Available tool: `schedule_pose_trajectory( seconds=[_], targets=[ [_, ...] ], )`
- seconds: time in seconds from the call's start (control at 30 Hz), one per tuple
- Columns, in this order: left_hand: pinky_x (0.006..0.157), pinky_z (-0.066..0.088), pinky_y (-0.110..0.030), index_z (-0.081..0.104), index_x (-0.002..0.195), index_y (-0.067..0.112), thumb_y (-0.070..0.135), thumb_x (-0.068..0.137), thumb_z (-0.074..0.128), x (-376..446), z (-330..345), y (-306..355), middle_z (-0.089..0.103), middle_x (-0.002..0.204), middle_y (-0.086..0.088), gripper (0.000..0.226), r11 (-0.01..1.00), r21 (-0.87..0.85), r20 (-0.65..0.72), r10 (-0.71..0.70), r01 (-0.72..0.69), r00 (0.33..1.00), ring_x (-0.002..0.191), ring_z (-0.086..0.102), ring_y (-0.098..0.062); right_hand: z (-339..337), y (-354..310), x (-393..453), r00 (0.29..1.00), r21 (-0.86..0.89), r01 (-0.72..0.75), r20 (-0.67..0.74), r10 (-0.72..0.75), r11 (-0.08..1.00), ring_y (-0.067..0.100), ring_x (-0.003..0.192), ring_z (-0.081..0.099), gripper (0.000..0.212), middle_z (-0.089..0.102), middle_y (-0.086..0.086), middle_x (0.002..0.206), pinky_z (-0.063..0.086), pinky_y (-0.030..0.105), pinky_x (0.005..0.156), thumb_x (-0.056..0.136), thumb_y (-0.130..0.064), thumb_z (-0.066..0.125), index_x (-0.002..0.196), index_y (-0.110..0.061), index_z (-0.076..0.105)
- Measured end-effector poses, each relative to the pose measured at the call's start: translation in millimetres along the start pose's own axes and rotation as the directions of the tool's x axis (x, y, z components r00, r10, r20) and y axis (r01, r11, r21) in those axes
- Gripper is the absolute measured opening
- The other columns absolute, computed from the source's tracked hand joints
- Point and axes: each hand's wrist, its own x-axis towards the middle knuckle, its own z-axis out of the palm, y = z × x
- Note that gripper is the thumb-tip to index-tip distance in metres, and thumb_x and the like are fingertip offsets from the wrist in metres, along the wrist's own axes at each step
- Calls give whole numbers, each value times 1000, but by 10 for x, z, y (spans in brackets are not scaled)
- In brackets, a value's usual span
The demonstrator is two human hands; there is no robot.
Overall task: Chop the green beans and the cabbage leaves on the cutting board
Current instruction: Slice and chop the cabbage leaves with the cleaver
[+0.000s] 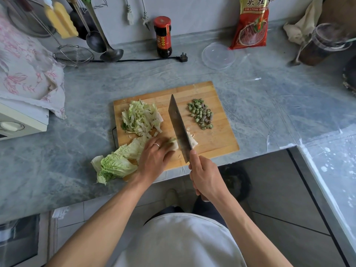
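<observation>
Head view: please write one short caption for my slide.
Right hand holds cleaver over cabbage pressed by left hand.

The cutting board is pale striped wood, matt. The knife blade is dull grey metal; the counter looks like glossy veined stone

On the counter before me lies the board: shreds at its left, bean pieces at its right, my cleaver between them, whole leaves overhanging its near-left corner; the jar stands behind.
</observation>
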Motion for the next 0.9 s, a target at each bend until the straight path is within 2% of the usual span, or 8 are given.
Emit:
schedule_pose_trajectory(
  seconds=[0.07,0.13,0.27,0.37,0.5,0.57,0.77,0.9],
  targets=[
    [101,44,-41,73,111,15,34,97,55,4,-22,-3,71,115,-5,30,999,-28,22,-27,28,999,113,63,-23,11,-52,-42,1000,-31,16,13,-16,999,42,62,57,68,61,23,73,50,47,58,102,-56,25,94,3,57],
    [100,45,-39,75,108,15,33,94,56,37,-58,32,74,111,-3,30,995,-71,34,-71,73,997,110,66,-20,33,-89,-81,1000,-35,14,18,-14,999,47,66,56,61,60,27,77,48,48,57,105,-48,25,98,4,57],
    [94,47,-35,78,98,16,23,86,68,80,-106,119,76,104,-3,18,977,-143,-20,-160,156,987,100,68,-20,96,-105,-110,1000,-59,-9,1,9,998,34,56,59,66,59,14,65,53,43,55,101,-59,26,79,-4,54],
    [92,48,-34,79,96,17,13,80,79,69,-113,165,75,103,-3,17,967,-150,-30,-215,208,976,100,62,-18,132,-91,-117,1000,-66,-16,-7,16,998,38,63,62,66,63,15,69,54,47,60,101,-59,27,79,-3,55],
    [95,45,-34,78,98,18,18,86,72,54,-90,152,74,107,-1,14,971,-127,-5,-206,203,979,105,61,-19,204,-102,-138,999,-96,1,-33,-4,995,26,60,54,60,59,11,69,43,37,57,104,-54,27,71,-8,49],
    [95,45,-35,78,95,18,18,86,69,54,-84,157,75,104,1,12,968,-129,9,-214,213,977,103,63,-19,239,-126,-147,999,-102,20,-42,-24,995,24,62,50,57,58,11,70,39,37,59,104,-50,27,70,-9,46],
    [103,44,-34,78,91,17,11,81,74,79,-119,185,77,98,2,13,946,-225,18,-237,235,971,100,69,-13,267,-147,-176,998,-59,39,-49,-42,997,28,64,53,60,60,13,70,44,43,65,104,-51,26,72,-6,50],
    [98,47,-36,77,85,13,4,76,79,78,-162,235,77,95,-2,12,932,-271,-45,-264,242,964,99,63,-9,271,-157,-141,998,-70,42,-40,-45,997,20,58,46,56,53,6,63,39,37,60,104,-52,28,67,-12,43]
  ],
)
